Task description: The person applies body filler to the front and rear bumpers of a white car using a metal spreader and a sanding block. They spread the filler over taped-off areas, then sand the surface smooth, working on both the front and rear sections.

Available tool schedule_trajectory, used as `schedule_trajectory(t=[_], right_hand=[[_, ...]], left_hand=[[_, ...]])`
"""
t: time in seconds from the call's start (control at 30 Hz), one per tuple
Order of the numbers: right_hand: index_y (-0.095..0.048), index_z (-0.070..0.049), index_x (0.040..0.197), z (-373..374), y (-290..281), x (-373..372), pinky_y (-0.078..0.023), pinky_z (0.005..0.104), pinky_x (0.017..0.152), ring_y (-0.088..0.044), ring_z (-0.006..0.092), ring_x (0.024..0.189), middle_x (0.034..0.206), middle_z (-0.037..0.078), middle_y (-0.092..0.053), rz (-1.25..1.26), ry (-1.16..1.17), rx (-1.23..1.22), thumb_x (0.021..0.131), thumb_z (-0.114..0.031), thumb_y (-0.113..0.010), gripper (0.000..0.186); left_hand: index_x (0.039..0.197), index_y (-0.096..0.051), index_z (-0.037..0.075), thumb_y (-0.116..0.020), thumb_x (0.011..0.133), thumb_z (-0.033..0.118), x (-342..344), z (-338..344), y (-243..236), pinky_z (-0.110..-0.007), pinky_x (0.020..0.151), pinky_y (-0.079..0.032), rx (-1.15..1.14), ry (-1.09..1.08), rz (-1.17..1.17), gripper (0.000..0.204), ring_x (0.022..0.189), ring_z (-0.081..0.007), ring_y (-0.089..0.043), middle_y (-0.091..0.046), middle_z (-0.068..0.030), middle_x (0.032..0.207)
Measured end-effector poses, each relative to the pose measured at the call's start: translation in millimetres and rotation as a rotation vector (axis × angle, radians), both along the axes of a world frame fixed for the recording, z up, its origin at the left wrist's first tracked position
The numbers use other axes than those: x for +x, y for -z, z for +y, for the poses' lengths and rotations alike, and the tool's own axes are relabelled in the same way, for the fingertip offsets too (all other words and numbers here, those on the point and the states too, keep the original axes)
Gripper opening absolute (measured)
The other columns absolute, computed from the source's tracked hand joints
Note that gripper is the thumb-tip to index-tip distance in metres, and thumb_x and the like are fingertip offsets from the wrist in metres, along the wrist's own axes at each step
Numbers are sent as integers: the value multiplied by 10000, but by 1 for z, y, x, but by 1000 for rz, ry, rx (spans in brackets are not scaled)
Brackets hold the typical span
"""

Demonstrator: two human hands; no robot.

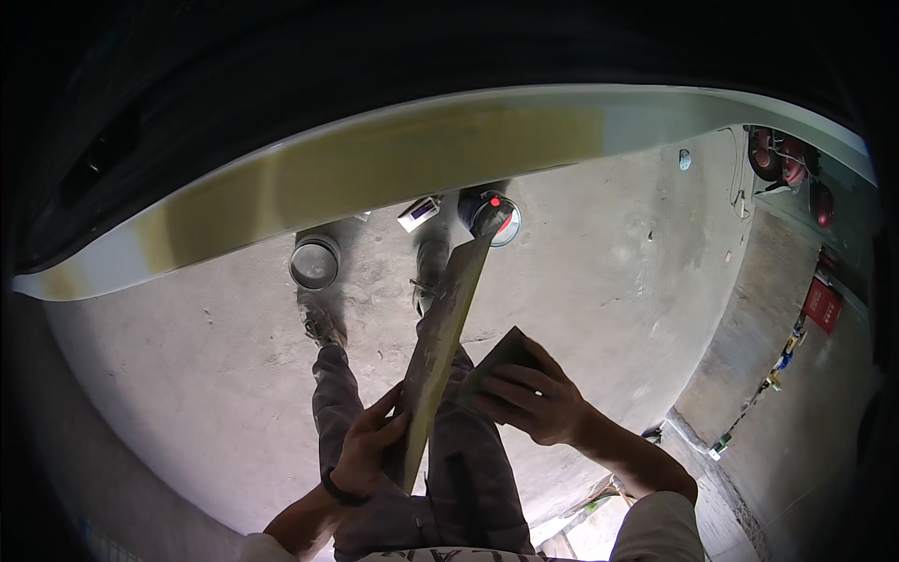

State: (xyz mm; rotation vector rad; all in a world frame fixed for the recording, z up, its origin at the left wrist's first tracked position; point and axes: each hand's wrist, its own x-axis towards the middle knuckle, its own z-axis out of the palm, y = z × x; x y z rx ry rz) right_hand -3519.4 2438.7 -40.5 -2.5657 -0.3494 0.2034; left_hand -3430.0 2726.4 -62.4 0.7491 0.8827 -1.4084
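Observation:
My left hand [363, 442] is closed round the lower end of a long flat board [442, 342], which tilts up and away. Yellowish smears run along the board's face. In my right hand [551, 401] is a dark, flat rectangular piece [507, 352], like a spreader, gripped between thumb and fingers. It sits just right of the board, and I cannot tell whether the two touch. Beyond both hands, a long pale curved panel [646, 122] crosses the view, with broad yellow-brown patches [421, 145] on its surface.
On the concrete floor [599, 272] stand a round grey tin [315, 263] and a dark-sided can [509, 223] with a red part. A white container [418, 214] lies between them. Red machinery [791, 157], a red box [822, 305] and a cord [757, 391] are at the right.

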Motion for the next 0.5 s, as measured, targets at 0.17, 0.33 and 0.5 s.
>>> schedule_trajectory(t=[0.17, 0.33, 0.5], right_hand=[[-764, -159, 1191, -70, -7, 73, -420, 404, 899, -637, 206, 1093, 1182, 2, -718, -219, 339, -276, 868, -134, -671, 336], [-764, -163, 1214, -88, 10, 159, -392, 388, 926, -619, 197, 1086, 1182, -34, -726, -499, 300, -429, 865, -85, -667, 370], [-759, -163, 1253, -88, 20, 172, -404, 372, 979, -593, 209, 1137, 1211, -20, -728, -398, 301, -464, 846, 47, -651, 471]], left_hand=[[1600, -355, 48, -580, 1043, 110, 1, 15, 10, -295, 644, -605, 43, -61, -80, 605, 725, -154, -722, -734, -76, 1066], [1574, -396, -8, -665, 1016, 109, -12, 19, 22, -247, 954, -511, 75, 169, -120, 631, 1120, -90, -643, -661, -51, 1339], [1579, -399, 7, -651, 1021, 98, -19, 20, 25, -246, 968, -498, 16, 36, -116, 619, 1134, -86, -630, -654, -49, 1350]])
